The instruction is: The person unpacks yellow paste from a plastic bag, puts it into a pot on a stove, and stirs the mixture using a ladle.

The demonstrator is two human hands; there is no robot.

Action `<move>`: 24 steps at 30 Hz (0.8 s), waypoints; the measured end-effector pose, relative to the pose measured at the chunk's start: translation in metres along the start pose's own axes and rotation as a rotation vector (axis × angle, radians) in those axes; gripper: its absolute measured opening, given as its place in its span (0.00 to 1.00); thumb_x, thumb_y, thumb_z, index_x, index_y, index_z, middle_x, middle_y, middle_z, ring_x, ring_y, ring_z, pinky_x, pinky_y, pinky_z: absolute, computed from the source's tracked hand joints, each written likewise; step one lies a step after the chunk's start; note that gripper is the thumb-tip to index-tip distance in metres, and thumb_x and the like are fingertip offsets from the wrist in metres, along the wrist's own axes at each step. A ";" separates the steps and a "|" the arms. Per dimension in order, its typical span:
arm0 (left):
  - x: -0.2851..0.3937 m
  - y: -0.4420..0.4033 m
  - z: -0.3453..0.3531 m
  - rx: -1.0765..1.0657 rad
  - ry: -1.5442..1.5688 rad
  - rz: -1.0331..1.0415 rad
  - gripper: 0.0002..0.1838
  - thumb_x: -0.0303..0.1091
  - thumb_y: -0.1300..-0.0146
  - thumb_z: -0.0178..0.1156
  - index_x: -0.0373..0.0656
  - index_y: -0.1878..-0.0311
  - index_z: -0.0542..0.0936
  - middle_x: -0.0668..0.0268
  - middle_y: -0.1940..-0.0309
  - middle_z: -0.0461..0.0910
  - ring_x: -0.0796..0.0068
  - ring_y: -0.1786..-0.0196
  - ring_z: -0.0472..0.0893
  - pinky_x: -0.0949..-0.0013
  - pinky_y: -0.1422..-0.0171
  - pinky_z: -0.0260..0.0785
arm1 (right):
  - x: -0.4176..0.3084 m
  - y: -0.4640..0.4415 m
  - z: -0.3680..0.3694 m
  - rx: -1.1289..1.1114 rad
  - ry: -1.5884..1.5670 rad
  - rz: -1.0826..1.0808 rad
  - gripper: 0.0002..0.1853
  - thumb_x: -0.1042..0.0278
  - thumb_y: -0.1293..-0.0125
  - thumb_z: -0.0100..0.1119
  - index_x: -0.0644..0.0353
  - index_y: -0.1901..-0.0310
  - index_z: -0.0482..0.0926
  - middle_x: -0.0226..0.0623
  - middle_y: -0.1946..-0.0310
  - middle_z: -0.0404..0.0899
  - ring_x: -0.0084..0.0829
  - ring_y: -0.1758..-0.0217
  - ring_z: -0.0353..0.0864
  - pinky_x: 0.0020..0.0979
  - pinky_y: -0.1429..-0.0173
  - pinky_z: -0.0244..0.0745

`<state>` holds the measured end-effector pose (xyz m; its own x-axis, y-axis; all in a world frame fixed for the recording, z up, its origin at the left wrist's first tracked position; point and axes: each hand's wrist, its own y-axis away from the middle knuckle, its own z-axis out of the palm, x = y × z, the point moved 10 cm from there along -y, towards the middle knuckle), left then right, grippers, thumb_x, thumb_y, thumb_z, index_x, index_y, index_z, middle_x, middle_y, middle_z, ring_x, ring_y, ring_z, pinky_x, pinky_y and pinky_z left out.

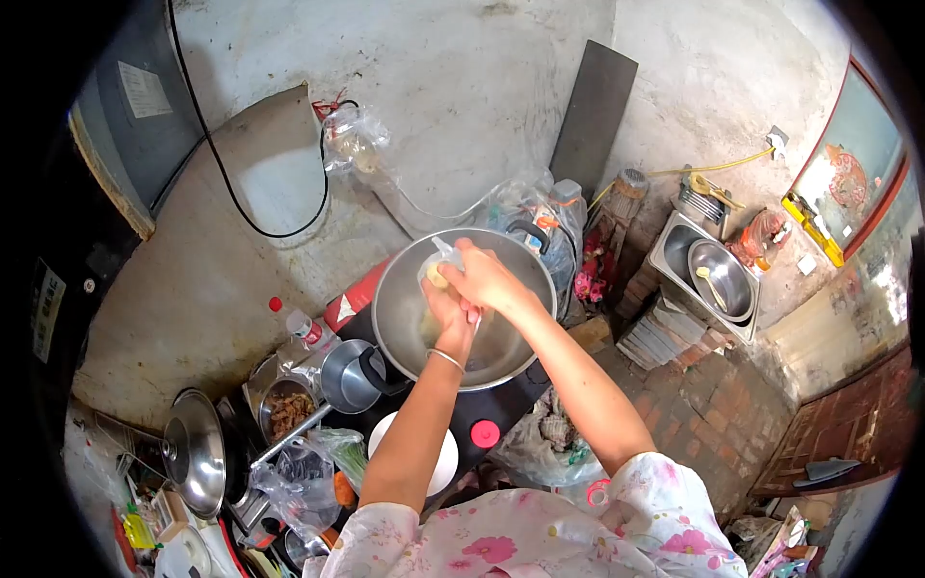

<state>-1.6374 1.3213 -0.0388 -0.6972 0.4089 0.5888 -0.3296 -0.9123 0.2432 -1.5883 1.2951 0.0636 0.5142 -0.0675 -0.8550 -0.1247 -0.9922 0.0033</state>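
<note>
Over a large steel pot [393, 318] with black side handles, both my hands meet around a small clear plastic bag [446, 252]. A pale yellowish lump [436, 275] shows at the bag; its kind I cannot make out. My left hand [447, 310], with a bangle at the wrist, is closed around the lower part of the bag. From the upper right, my right hand [487, 277] has its fingers bent onto the top of the bag. Part of the bag is hidden by the fingers.
Left of the pot are a long-handled saucepan [349, 376], a bottle [306, 329] and a bowl of brown food [289, 412]. A white plate [441, 467] and a red lid [485, 433] lie nearer me. A sink [679, 238] holding a metal basin [723, 265] stands right.
</note>
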 end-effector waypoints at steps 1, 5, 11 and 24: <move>-0.001 -0.002 -0.003 0.035 -0.062 -0.022 0.29 0.57 0.37 0.22 0.47 0.79 0.66 0.71 0.98 0.53 0.70 0.98 0.53 0.73 0.92 0.49 | -0.001 -0.005 0.003 -0.018 0.028 0.006 0.21 0.64 0.39 0.50 0.77 0.55 0.62 0.43 0.87 0.73 0.32 0.89 0.74 0.34 0.84 0.70; -0.002 -0.013 -0.014 0.013 -0.128 0.031 0.29 0.56 0.37 0.24 0.47 0.79 0.67 0.70 0.95 0.57 0.72 0.96 0.56 0.72 0.91 0.50 | 0.016 -0.016 0.012 -0.074 -0.020 0.179 0.21 0.64 0.39 0.49 0.77 0.54 0.63 0.42 0.88 0.73 0.32 0.90 0.73 0.34 0.85 0.70; 0.015 -0.014 -0.013 -0.043 -0.497 0.248 0.11 0.33 0.38 0.46 0.41 0.76 0.69 0.70 0.87 0.65 0.79 0.87 0.65 0.74 0.86 0.54 | 0.050 -0.030 0.019 -0.004 -0.143 0.194 0.12 0.67 0.37 0.46 0.70 0.62 0.71 0.41 0.89 0.71 0.28 0.91 0.72 0.30 0.87 0.67; 0.026 -0.020 0.031 -0.333 -0.989 -0.122 0.10 0.31 0.39 0.44 0.44 0.77 0.68 0.72 0.80 0.69 0.79 0.74 0.67 0.74 0.69 0.60 | 0.017 -0.028 -0.008 0.034 -0.484 0.121 0.14 0.68 0.37 0.47 0.69 0.55 0.72 0.38 0.87 0.70 0.22 0.93 0.63 0.26 0.87 0.65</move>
<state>-1.6291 1.3496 -0.0049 0.1341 0.1584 0.9782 -0.6258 -0.7519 0.2075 -1.5692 1.3205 0.0529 0.0423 -0.1170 -0.9922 -0.1908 -0.9758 0.1069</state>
